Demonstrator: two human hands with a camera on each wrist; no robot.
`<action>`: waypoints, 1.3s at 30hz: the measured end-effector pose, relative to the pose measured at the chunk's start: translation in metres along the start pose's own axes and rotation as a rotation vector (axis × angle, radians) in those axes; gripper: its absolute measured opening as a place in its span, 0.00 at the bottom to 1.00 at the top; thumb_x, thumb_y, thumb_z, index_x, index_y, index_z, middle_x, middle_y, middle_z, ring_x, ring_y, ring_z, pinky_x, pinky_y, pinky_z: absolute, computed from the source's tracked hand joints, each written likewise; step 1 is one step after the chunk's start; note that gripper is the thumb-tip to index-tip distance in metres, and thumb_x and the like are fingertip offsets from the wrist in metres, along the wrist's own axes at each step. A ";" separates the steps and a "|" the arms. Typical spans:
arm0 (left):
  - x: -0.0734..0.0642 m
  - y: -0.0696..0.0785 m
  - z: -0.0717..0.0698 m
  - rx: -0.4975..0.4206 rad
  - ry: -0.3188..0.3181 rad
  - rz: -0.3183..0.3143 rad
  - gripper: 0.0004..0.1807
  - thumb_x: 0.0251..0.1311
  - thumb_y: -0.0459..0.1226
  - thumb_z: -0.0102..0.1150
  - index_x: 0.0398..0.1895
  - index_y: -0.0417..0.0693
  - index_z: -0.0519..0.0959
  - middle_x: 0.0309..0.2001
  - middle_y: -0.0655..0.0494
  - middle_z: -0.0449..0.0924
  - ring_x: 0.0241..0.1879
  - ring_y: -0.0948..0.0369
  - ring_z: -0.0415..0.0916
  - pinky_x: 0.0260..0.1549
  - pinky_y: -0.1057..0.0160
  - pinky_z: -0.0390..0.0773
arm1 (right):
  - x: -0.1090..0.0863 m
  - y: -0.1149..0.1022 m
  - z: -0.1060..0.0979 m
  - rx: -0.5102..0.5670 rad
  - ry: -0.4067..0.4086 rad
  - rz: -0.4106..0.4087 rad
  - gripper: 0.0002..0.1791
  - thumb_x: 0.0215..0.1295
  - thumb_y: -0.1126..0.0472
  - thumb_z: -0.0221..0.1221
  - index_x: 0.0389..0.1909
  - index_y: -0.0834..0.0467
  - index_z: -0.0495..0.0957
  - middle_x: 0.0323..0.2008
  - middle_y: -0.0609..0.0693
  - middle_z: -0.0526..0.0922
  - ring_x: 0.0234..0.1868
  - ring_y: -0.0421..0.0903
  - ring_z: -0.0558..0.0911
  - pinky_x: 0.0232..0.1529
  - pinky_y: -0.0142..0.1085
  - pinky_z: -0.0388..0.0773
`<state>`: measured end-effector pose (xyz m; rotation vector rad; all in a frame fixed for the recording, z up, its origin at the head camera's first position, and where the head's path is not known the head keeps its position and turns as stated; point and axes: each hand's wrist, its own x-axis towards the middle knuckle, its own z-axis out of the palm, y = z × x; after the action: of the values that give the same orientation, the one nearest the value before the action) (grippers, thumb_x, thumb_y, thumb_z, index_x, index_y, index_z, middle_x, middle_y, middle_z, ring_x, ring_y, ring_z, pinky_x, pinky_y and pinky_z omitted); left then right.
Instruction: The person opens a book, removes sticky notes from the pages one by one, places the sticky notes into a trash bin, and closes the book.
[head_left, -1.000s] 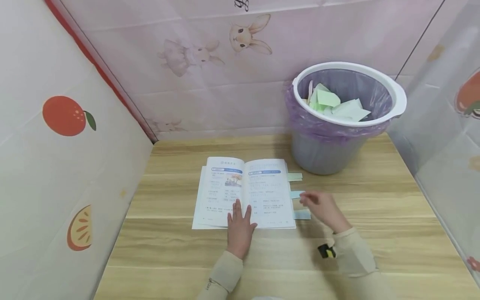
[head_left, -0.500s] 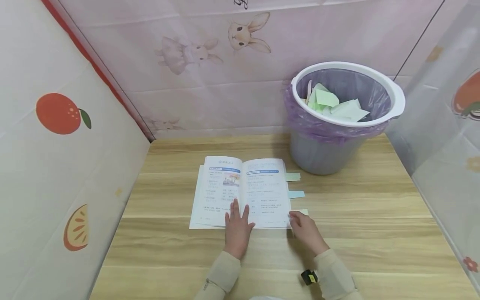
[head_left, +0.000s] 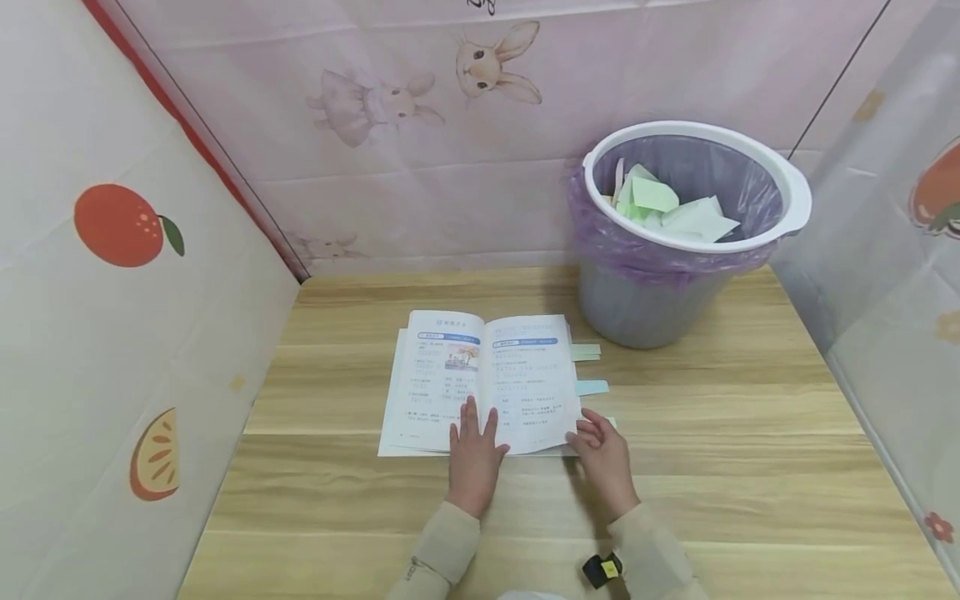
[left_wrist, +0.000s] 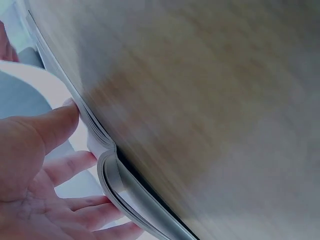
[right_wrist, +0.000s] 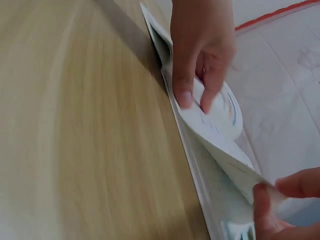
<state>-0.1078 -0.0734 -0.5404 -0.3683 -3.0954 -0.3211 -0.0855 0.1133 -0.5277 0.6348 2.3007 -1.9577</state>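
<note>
An open book point(head_left: 442, 383) lies on the wooden table in the head view. My left hand point(head_left: 475, 471) rests with spread, straight fingers across its lower middle, by the gutter. My right hand point(head_left: 606, 467) is at the lower right corner and pinches a page point(right_wrist: 235, 172) between thumb and finger. That page's corner is lifted off the sheets below, as the right wrist view shows. From the book's right edge stick out a green tab point(head_left: 586, 352), a light blue tab point(head_left: 592, 387) and a pale tab, the last mostly hidden by my right hand.
A grey bin point(head_left: 637, 308) with a purple liner and white rim stands behind the book to the right, with several green and pale paper pieces point(head_left: 654, 197) inside. A small black device point(head_left: 602, 571) hangs at my right sleeve. Printed cloth walls border the table point(head_left: 315, 500).
My right hand has come down from the light blue tab to the book's lower right corner and lifted a page corner there. The left hand stays in place on the book.
</note>
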 end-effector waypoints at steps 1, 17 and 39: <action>0.000 0.000 0.000 0.005 0.004 0.002 0.33 0.57 0.48 0.63 0.64 0.44 0.72 0.70 0.32 0.56 0.69 0.41 0.56 0.62 0.41 0.65 | 0.000 0.001 0.004 0.037 -0.008 0.015 0.28 0.63 0.71 0.59 0.64 0.69 0.65 0.53 0.68 0.76 0.51 0.56 0.81 0.45 0.29 0.80; -0.003 -0.010 0.000 -0.082 -0.020 -0.012 0.34 0.61 0.49 0.60 0.67 0.42 0.67 0.71 0.37 0.56 0.71 0.44 0.53 0.66 0.43 0.58 | 0.014 0.006 0.050 -0.112 -0.370 -0.069 0.31 0.61 0.54 0.64 0.64 0.55 0.68 0.60 0.56 0.74 0.61 0.56 0.73 0.64 0.57 0.63; -0.031 -0.057 -0.023 -0.325 0.176 -0.070 0.24 0.62 0.34 0.60 0.58 0.28 0.72 0.65 0.33 0.65 0.65 0.39 0.62 0.61 0.43 0.66 | 0.005 -0.010 0.092 -0.761 -0.387 -0.678 0.40 0.64 0.53 0.62 0.69 0.70 0.57 0.60 0.67 0.72 0.59 0.60 0.75 0.58 0.49 0.73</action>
<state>-0.0915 -0.1395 -0.5307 -0.2187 -2.8853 -0.8150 -0.1135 0.0258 -0.5375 -0.5892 2.8594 -0.9831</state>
